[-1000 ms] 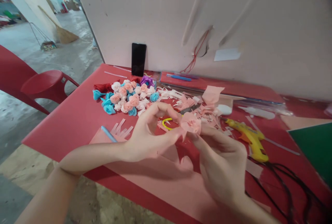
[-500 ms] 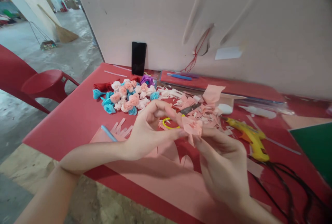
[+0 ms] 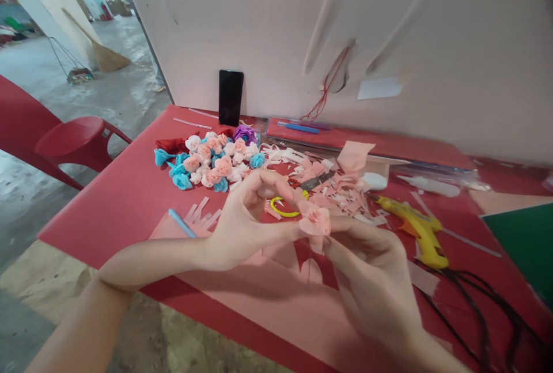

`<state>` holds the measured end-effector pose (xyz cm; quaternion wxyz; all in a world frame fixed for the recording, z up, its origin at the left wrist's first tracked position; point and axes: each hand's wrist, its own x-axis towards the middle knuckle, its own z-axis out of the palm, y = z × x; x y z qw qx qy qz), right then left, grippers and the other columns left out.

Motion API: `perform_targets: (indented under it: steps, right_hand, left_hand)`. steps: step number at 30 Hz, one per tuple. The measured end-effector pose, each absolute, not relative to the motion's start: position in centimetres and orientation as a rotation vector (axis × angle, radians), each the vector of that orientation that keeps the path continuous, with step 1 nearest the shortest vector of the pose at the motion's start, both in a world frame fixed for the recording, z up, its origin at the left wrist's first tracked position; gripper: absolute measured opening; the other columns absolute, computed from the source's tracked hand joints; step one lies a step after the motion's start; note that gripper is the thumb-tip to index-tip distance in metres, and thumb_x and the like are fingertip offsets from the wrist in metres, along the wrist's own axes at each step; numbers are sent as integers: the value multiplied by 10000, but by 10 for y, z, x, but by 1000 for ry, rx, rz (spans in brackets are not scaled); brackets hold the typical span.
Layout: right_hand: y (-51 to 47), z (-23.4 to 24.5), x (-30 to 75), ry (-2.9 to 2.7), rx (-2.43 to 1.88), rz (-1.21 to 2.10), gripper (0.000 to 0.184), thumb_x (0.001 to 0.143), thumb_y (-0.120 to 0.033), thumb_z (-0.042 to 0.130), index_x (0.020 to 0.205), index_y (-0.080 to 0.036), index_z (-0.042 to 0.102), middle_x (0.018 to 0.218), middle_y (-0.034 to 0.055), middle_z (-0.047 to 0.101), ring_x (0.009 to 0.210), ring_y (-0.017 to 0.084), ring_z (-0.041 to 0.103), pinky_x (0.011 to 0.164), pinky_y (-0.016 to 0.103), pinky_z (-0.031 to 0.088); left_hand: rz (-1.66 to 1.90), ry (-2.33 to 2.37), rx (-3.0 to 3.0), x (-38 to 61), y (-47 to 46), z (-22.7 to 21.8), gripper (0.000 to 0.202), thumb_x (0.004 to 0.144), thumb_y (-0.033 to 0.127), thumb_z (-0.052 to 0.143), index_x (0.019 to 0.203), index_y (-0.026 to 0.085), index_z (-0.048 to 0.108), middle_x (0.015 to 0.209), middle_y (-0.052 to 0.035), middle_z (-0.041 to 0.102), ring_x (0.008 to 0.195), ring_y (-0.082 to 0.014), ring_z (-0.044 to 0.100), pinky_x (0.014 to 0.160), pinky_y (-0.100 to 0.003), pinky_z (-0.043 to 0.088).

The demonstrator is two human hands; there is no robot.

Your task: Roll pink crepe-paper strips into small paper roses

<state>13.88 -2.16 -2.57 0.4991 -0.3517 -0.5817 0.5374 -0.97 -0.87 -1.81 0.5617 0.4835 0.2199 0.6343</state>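
A small pink paper flower (image 3: 315, 220) is held up over the table between both hands. My left hand (image 3: 254, 220) pinches its left side with thumb and forefinger. From the right, my right hand (image 3: 371, 263) grips the flower's lower edge between thumb and fingers. Beneath them lies a large pink paper sheet (image 3: 259, 304) with cut pieces on it. Just behind the hands are yellow-handled scissors (image 3: 285, 207) and a heap of pink and white paper scraps (image 3: 345, 188). Finished paper roses (image 3: 222, 165) in pink, white, blue and purple cluster at the back left.
A yellow glue gun (image 3: 415, 226) lies at the right, its black cable (image 3: 479, 309) running to the front. A phone (image 3: 230, 98) leans on the white panel. A blue pen (image 3: 181, 223) rests on the left; a red chair (image 3: 71, 136) stands beyond the table.
The pink flower has turned so its front petals show more openly, and it has shifted slightly left. My right hand has moved a little left with it.
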Motion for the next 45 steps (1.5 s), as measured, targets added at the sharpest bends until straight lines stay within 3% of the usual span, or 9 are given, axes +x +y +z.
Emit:
perform_targets:
  steps: [5, 12, 20, 26, 37, 41, 45]
  right_hand:
    - [-20, -22, 139, -1364, -853, 1408, 86, 767, -231, 674, 734, -300, 712, 653, -26, 653, 582, 109, 585, 553, 208, 489]
    - [-20, -16, 139, -1349, -870, 1467, 48, 716, -247, 719, 672, -261, 706, 588, -26, 612, 528, 92, 530, 522, 191, 451]
    - [-18, -1, 136, -1626, -941, 1147, 149, 762, -220, 627, 618, -233, 661, 554, -17, 606, 530, 119, 546, 506, 218, 465]
    - [-22, 1, 140, -1799, -840, 784, 113, 702, -126, 635, 771, -216, 639, 705, -6, 676, 667, 132, 637, 588, 205, 536]
    - [-30, 7, 141, -2036, -859, 241, 174, 796, -61, 511, 696, -187, 578, 644, 8, 652, 581, 109, 576, 539, 228, 499]
    - [-35, 8, 143, -2103, -841, 160, 159, 796, -50, 518, 726, -173, 591, 680, 24, 667, 632, 127, 583, 577, 251, 495]
    - [-36, 7, 144, -2130, -831, 156, 182, 795, -35, 494, 724, -155, 611, 661, 29, 663, 627, 141, 590, 601, 276, 490]
  left_hand:
    - [1494, 496, 1177, -10, -7, -22, 306, 656, 63, 736, 755, 186, 474, 684, 38, 621, 620, -82, 601, 643, -231, 501]
    - [1508, 499, 1254, -11, -5, -27, 310, 641, 77, 757, 757, 177, 488, 707, 31, 613, 642, -70, 598, 620, -182, 493]
    - [1578, 453, 1419, -13, -5, -27, 329, 674, 111, 739, 780, 194, 438, 680, 39, 575, 646, -75, 583, 631, -186, 505]
    - [1637, 452, 1513, -12, -6, -26, 320, 695, 114, 705, 794, 200, 414, 662, 48, 547, 603, -60, 544, 591, -172, 487]
    - [1505, 547, 1702, -13, -14, -25, 393, 664, -18, 534, 986, 196, 465, 692, 38, 485, 624, -66, 515, 556, -158, 450]
    - [1383, 442, 1858, -18, -11, -22, 492, 671, -16, 497, 1118, 184, 445, 690, 39, 458, 620, -75, 511, 630, -208, 482]
    - [1262, 428, 2019, -21, -7, -19, 505, 645, -18, 500, 1098, 200, 453, 655, 49, 458, 641, -100, 512, 756, -285, 490]
